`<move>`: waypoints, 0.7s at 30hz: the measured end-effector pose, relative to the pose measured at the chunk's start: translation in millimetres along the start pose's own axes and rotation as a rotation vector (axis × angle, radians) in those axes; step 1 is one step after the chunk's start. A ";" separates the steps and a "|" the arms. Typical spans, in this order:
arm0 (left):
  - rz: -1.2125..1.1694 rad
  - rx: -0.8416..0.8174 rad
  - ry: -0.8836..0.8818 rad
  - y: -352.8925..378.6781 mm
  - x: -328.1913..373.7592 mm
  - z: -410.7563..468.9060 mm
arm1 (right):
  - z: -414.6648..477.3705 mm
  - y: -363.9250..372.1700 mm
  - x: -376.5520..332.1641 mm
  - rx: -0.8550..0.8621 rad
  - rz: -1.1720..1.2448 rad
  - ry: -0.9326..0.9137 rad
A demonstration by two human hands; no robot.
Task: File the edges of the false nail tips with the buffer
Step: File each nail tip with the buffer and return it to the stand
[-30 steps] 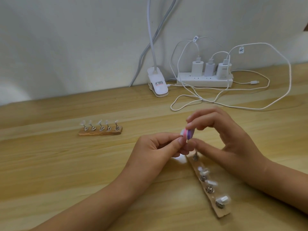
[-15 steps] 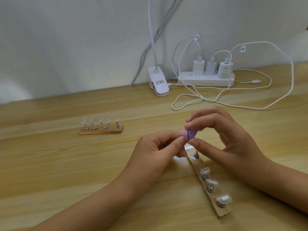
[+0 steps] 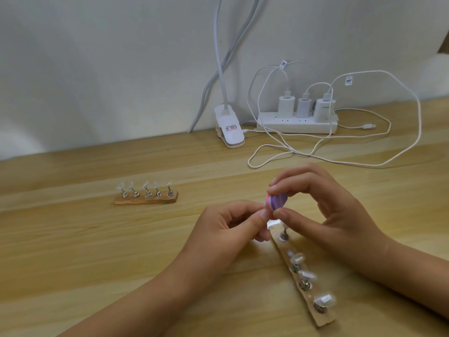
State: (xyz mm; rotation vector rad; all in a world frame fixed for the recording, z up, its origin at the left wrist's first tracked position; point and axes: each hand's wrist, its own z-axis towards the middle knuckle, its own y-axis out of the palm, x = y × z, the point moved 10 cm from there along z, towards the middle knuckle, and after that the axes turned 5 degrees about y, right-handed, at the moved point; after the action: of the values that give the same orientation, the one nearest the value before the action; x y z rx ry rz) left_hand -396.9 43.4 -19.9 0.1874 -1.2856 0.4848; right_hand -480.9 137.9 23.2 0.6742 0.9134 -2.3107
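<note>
Right hand (image 3: pixel 340 220), grip around buffer (image 3: pixel 277 201); left hand (image 3: pixel 226 234), grip around 1 nail tip (image 3: pixel 271 224).

Soft even indoor light, fairly bright, broad faint shadow bands on wall (image 3: pixel 97 69) at left, weak diffuse shadows on desk (image 3: pixel 73 239), small blown-out glare patch beside left hand (image 3: pixel 226 229), wide-angle bowing of desk's back edge, fine detail slightly soft.

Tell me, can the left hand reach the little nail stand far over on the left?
Probably yes. Only bare table lies between the left hand and that stand; it would first have to let go of the nail tip it seems to pinch.
</note>
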 end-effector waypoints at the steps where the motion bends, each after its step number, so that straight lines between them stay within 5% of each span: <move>1: -0.012 0.004 -0.006 -0.6 0.1 0.1 | 0.6 -1.0 2.0 0.008 0.012 0.019; 21: -0.053 -0.078 -0.034 6.1 -0.2 -0.5 | 0.2 0.7 -2.0 -0.005 0.072 0.051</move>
State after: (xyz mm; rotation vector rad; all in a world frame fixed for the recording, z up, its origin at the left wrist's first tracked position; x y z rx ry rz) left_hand -399.3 48.9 -21.0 0.1650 -1.3274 0.3871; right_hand -479.0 137.9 24.3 0.7547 0.9027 -2.2368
